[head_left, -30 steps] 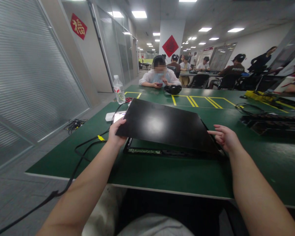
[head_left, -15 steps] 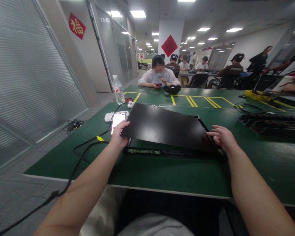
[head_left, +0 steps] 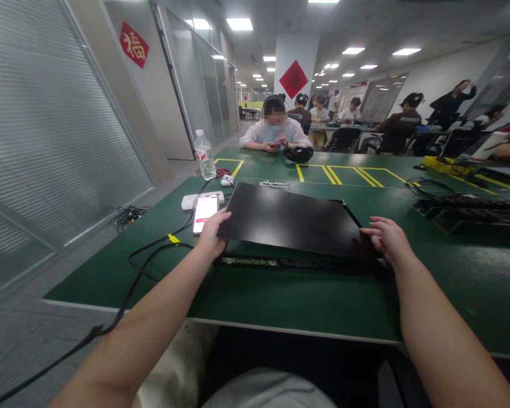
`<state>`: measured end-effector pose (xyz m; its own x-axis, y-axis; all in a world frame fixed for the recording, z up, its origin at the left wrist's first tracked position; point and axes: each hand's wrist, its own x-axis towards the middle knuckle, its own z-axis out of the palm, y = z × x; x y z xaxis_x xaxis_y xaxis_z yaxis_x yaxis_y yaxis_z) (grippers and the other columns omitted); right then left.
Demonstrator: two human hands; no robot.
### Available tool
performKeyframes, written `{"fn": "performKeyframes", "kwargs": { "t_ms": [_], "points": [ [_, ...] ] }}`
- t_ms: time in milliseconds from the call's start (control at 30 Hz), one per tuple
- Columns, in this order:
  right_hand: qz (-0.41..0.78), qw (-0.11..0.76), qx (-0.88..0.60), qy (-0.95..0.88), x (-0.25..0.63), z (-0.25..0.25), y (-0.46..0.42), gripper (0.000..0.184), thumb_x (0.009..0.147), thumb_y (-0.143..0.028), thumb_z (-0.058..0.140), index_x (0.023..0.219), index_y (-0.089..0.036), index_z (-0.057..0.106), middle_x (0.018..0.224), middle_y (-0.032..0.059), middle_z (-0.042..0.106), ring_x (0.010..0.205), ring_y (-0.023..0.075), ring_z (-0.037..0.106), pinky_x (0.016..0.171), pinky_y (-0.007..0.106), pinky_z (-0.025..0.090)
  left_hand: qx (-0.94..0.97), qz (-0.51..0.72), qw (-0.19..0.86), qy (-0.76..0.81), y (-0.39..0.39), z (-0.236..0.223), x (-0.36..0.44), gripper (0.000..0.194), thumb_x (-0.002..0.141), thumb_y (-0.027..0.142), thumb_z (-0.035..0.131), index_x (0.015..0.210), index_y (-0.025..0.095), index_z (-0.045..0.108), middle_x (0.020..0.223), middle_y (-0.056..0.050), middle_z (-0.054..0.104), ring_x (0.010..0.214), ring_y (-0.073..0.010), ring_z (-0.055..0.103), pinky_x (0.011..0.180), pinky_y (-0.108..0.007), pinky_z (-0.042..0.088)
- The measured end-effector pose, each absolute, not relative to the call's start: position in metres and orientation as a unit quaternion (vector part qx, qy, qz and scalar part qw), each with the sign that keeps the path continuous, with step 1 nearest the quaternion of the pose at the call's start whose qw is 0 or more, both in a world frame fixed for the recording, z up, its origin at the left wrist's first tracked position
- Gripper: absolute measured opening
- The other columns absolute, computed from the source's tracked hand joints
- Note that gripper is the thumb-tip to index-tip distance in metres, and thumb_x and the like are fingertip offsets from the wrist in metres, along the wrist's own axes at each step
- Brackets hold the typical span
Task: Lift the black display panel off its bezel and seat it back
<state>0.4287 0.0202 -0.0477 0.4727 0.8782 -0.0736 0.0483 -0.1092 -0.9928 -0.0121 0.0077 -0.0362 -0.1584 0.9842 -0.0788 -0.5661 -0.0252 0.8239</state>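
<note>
A glossy black display panel point(head_left: 289, 218) is tilted over a black frame point(head_left: 347, 211), its left side raised higher than its right. My left hand point(head_left: 215, 233) grips the panel's left edge, thumb on top and the other fingers underneath. At the right edge, my right hand point(head_left: 389, 239) has its fingers partly spread, with fingertips touching the panel's corner area and nothing grasped. Along the near side of the frame, a strip of green circuit board point(head_left: 250, 262) shows below the panel. The panel hides most of the frame's inside.
A lit phone point(head_left: 205, 213), a white case point(head_left: 190, 201), a water bottle point(head_left: 204, 158) and a black cable point(head_left: 139, 266) are at left. Dark long parts point(head_left: 463, 212) lie at right. Across the green table point(head_left: 297, 309) sits a person point(head_left: 274, 133).
My left hand has lowered the panel's left side slightly and moved a little to the right. My right hand stays nearly in place at the right edge.
</note>
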Motion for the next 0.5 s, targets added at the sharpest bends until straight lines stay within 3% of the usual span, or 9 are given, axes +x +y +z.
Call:
{"fn": "performKeyframes", "kwargs": {
  "t_ms": [267, 500],
  "points": [
    [0.353, 0.561, -0.652, -0.369, 0.432, -0.05, 0.021, 0.028, 0.08, -0.023, 0.072, 0.105, -0.022, 0.061, 0.071, 0.0087, 0.071, 0.035, 0.0079, 0.035, 0.033, 0.021, 0.024, 0.266, 0.645, 0.595, 0.399, 0.012, -0.045, -0.012, 0.044, 0.069, 0.014, 0.076, 0.113, 0.017, 0.078, 0.087, -0.005, 0.081, 0.071, -0.0201, 0.073, 0.058, -0.024, 0.054],
    [0.341, 0.562, -0.654, -0.375, 0.431, -0.051, 0.02, 0.022, 0.08, -0.018, 0.068, 0.099, -0.022, 0.06, 0.07, 0.007, 0.071, 0.034, 0.0077, 0.034, 0.033, 0.021, 0.023, 0.264, 0.641, 0.595, 0.406, 0.013, -0.048, -0.013, 0.03, 0.068, 0.012, 0.078, 0.098, 0.017, 0.079, 0.08, -0.002, 0.078, 0.062, -0.0148, 0.068, 0.053, -0.02, 0.051]
  ]
}}
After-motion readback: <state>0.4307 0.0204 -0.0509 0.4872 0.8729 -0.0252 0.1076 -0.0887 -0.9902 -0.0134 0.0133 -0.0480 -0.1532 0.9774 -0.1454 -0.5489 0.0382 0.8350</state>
